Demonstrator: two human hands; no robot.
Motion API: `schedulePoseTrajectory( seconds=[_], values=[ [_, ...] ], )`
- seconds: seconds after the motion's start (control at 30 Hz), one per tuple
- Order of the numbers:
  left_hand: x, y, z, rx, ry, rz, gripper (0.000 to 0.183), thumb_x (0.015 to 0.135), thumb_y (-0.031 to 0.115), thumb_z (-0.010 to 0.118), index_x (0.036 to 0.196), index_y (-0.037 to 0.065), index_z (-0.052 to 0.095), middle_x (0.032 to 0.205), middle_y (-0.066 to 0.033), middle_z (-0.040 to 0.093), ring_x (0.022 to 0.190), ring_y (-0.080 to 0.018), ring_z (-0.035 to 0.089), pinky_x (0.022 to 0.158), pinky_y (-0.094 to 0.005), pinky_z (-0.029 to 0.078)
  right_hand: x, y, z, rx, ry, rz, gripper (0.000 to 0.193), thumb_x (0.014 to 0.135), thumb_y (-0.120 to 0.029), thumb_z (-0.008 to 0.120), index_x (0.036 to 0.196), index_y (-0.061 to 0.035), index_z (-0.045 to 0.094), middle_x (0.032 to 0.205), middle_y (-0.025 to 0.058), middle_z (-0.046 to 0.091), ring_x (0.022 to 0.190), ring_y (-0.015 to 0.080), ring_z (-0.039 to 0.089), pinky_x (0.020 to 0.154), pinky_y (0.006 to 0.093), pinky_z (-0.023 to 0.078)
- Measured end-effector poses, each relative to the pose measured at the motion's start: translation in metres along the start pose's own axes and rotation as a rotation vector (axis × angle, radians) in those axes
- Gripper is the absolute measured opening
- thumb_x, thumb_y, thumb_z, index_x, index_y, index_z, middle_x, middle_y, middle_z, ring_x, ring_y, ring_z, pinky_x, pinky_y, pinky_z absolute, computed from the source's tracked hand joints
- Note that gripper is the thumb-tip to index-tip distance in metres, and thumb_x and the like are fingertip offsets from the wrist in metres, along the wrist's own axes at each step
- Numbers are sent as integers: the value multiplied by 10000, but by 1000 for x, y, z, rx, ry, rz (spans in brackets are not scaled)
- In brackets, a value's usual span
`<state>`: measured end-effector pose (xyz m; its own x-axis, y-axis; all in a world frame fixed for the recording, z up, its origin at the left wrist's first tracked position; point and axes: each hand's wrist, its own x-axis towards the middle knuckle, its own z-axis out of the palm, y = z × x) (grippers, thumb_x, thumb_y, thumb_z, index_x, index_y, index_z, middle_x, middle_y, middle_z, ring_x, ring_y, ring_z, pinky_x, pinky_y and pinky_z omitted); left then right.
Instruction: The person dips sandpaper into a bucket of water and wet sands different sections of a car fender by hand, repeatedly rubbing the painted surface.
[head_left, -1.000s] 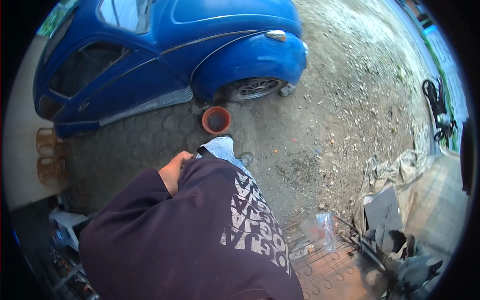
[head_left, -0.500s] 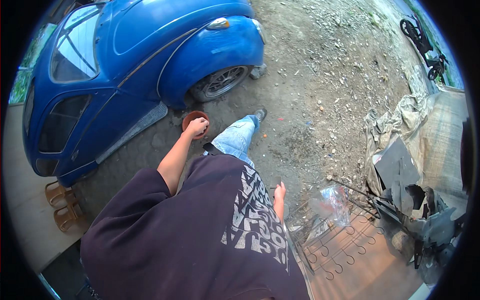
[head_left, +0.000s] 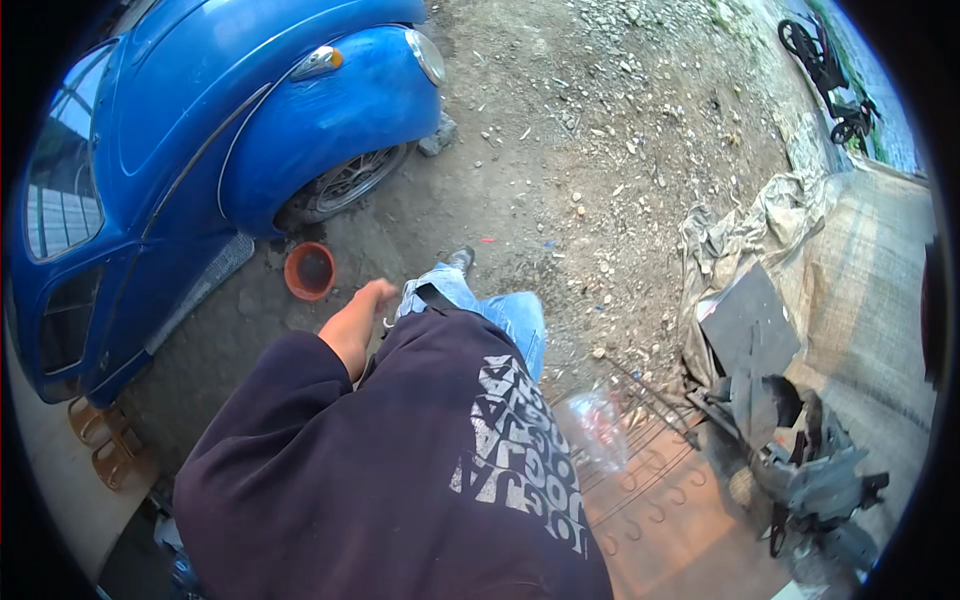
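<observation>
The ground (head_left: 540, 170) is spanning the middle of the view, with loose pale stones scattering its dusty surface at the upper right. The blue car (head_left: 300, 130) is occupying the upper left; its glossy painted body is curving into a rounded front fender, and a narrow trim strip is following the side. The pale sheet (head_left: 865, 270) is covering the right side, showing a coarse woven texture and bunching into creased folds along its inner edge. The brown board (head_left: 710, 560) is lying at the lower right, and a thin wire rack with curved hooks is resting over it. The spoked metal wheel (head_left: 355, 185) is sitting partly beneath the fender. The flat grey panel (head_left: 755, 320) is presenting straight edges and a matte face. The clear plastic bag (head_left: 598, 430) is wrinkling and reflecting light beside the rack.

The round orange bucket (head_left: 309, 290) is standing near the car, its open mouth facing upward and its interior showing dark. It is lying ahead and to the left of the left hand (head_left: 376, 293), near the fingers but apart from them. The left fingers are blurring beside the blue jeans (head_left: 515, 325); whether they are separating or closing together cannot be told. The right hand is not showing, so its finger state cannot be told.
</observation>
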<state>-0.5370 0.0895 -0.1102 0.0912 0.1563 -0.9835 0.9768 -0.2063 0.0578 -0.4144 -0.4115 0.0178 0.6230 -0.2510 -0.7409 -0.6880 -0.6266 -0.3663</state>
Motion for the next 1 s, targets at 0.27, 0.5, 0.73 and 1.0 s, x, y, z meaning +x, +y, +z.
schedulePoseTrajectory(
  seconds=[0.27,0.5,0.73,1.0],
  values=[
    [-90,269,-74,-204,361,600,402,919,369,543,1188,100,674,1186,-172,685,1130,-350,638,976,-432,492,96,-94,-59,-86,-43,-1,530,881,-141,591,1388,2,535,1286,200,636,1185,286,603,999,364,451],
    [-87,283,-53,-486,792,397,428,922,398,530,1174,77,658,1167,-192,680,1120,-357,636,948,-435,493,261,-209,-143,-225,-129,-176,536,876,-145,597,1387,4,535,1281,201,638,1178,283,605,996,361,452],
    [-40,227,141,-668,188,39,450,844,464,620,963,40,715,837,-124,698,789,-320,719,651,-542,571,466,-382,-178,-387,-168,-504,498,846,-142,639,1312,27,591,1199,184,667,1041,264,650,868,359,514],
    [-40,288,248,-853,343,-15,368,872,400,547,829,54,663,808,-130,675,703,-284,680,600,-484,535,498,-554,-128,-561,-258,-615,469,825,-126,623,1280,-15,633,1154,153,692,1032,235,652,883,352,504]
  ],
)
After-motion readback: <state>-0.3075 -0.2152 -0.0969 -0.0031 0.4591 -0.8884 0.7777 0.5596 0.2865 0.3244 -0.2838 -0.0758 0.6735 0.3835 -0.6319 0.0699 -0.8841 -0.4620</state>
